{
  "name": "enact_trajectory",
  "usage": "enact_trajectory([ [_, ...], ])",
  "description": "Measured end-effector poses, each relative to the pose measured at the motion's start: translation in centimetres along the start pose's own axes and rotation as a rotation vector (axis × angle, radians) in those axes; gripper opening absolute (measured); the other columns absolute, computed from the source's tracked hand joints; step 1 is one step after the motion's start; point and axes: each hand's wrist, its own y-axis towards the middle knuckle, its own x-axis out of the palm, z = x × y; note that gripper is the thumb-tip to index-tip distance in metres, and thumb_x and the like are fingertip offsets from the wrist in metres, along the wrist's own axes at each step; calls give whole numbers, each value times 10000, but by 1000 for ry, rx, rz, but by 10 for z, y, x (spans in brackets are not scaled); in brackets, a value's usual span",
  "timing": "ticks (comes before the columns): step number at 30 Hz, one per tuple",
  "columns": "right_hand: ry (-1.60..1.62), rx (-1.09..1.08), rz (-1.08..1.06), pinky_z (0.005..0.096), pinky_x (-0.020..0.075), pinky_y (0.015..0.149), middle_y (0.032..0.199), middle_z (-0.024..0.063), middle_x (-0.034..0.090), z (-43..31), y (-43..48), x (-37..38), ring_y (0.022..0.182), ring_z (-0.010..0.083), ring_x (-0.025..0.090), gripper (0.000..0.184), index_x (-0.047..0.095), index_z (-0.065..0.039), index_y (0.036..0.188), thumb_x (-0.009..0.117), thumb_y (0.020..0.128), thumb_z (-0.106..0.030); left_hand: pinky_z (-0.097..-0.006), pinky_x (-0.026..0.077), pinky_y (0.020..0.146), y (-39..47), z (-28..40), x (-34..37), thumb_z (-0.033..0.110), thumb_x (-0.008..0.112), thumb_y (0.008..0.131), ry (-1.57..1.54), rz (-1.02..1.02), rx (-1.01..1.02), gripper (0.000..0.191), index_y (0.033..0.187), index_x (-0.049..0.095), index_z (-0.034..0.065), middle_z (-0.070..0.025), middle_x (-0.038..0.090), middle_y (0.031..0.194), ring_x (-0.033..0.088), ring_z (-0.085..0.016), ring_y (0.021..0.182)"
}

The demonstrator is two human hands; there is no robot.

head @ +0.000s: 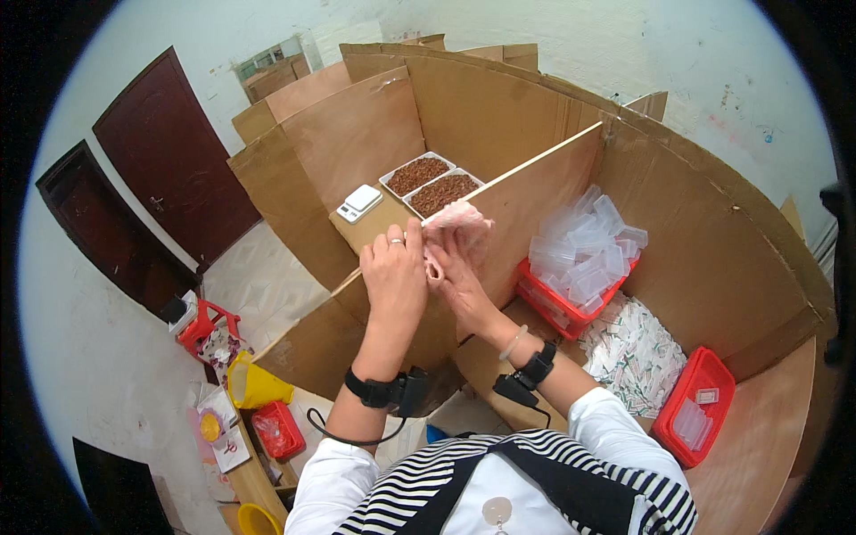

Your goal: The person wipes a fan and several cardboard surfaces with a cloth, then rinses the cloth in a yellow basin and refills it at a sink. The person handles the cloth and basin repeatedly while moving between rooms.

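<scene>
My left hand [394, 274] grips the top edge of a thin wooden partition board [535, 221], its fingers curled and a ring on one finger. Against the same board, my right hand [458, 274] holds a pink cloth [461, 231], which is bunched over the edge and around the fingers. Just beyond the hands, two white trays [406, 196] of small reddish-brown pieces stand side by side. A white kitchen scale [360, 202] stands to their left.
A red basket [568, 328] heaped with clear plastic boxes [588, 247] stands right of the board, near a pile of small printed packets [635, 354] and another red basket [719, 414]. Cardboard walls [495, 100] surround the area. A yellow bucket [254, 384] is at lower left.
</scene>
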Motion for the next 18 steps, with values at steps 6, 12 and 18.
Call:
enact_trajectory([
  [6, -287, 187, 460, 410, -7, 1159, 1566, 132, 97, 67, 50, -25, 1444, 305, 22, 579, 155, -76, 1499, 302, 1017, -360, -368, 393, 728, 0, -1, 4, 256, 676, 771, -7, -13, -7, 426, 1141, 552, 85, -55, 530, 865, 528, -215, 811],
  [12, -142, 205, 871, 339, 76, 1159, 1555, 143, 150, 120, 91, -88, 1439, 257, 114, 586, 167, -21, 1484, 321, 1020, -344, -343, 397, 737, -1, -7, 8, 264, 657, 790, -19, -24, 20, 443, 1172, 523, 84, -40, 523, 859, 513, -190, 802],
  [18, -540, 368, 1005, 307, 222, 1104, 1424, 149, 361, 165, 34, -57, 1309, 235, 322, 505, 297, -11, 1427, 317, 1034, -328, -322, 403, 740, -2, -10, 13, 245, 606, 817, -1, 3, 51, 413, 1186, 519, 79, -30, 514, 846, 507, -172, 786],
])
